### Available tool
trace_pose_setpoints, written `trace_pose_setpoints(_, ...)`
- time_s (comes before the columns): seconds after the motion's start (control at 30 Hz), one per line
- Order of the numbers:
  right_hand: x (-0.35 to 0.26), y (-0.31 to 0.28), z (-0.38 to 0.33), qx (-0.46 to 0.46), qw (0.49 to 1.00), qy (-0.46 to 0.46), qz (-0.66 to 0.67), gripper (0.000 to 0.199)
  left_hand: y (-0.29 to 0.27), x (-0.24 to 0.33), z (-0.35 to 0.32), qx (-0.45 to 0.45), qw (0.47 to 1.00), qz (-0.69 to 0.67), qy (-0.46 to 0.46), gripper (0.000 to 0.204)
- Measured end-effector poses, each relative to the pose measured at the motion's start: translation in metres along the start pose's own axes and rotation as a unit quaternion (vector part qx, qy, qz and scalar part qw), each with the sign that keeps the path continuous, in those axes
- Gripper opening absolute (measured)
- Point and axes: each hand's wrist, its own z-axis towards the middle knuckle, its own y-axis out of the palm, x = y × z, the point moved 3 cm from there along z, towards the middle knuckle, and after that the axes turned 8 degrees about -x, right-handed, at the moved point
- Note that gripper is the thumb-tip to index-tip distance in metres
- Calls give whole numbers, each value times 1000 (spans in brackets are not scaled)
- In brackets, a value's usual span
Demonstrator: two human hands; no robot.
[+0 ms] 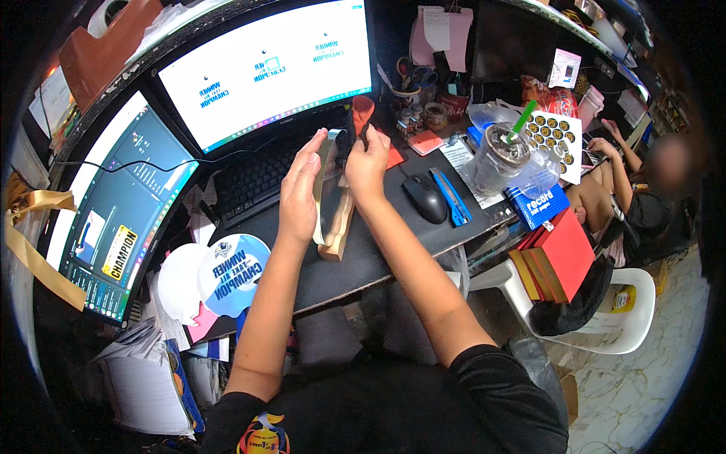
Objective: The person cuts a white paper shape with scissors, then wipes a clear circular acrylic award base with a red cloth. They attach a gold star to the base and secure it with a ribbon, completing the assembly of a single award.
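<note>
Head view showed two bare hands over the black table (386, 253). The left hand (300, 193) was held nearly flat, fingers straight and together, with its palm against or just beside a thin, pale-edged panel (327, 185). The right hand (368, 166) was curled closed around a dark item (364, 134), mostly hidden by the fingers. Between the hands, and below the right one, a light wooden block (336, 231) stood beside the panel; whether the two were joined could not be told. Beyond the left hand lay a black keyboard (253, 178). To the right hand's right were a black computer mouse (426, 198), a blue utility knife (451, 198) and, farther out, a lidded plastic cup (495, 163) with a green straw (522, 119).
</note>
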Motion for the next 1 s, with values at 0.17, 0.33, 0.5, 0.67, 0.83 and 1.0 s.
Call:
trace_pose_setpoints(0.17, -88, -35, -41, -19, 998, -53, 24, 40, -1, -8, -1, 26, 995, -94, -29, 47)
trace_pose_setpoints(0.33, -151, -57, -65, -30, 978, -173, 116, 44, -4, -10, 2, 11, 999, 19, 33, 47)
trace_pose_setpoints(0.5, -38, -11, 20, 3, 996, -82, 28, 32, -5, -5, -5, 55, 992, 113, 27, 43)
trace_pose_setpoints(0.67, 13, -4, 59, -284, 941, 179, -44, 27, -5, 6, -7, 82, 923, 363, 94, 40)
trace_pose_setpoints(0.83, -81, -28, 57, -168, 978, -125, 19, 16, -21, -17, -9, 124, 947, 277, 107, 45)
trace_pose_setpoints(1.0, -125, -35, -19, -89, 950, -291, -65, 12, -57, -73, -3, 261, 923, -242, -150, 50)
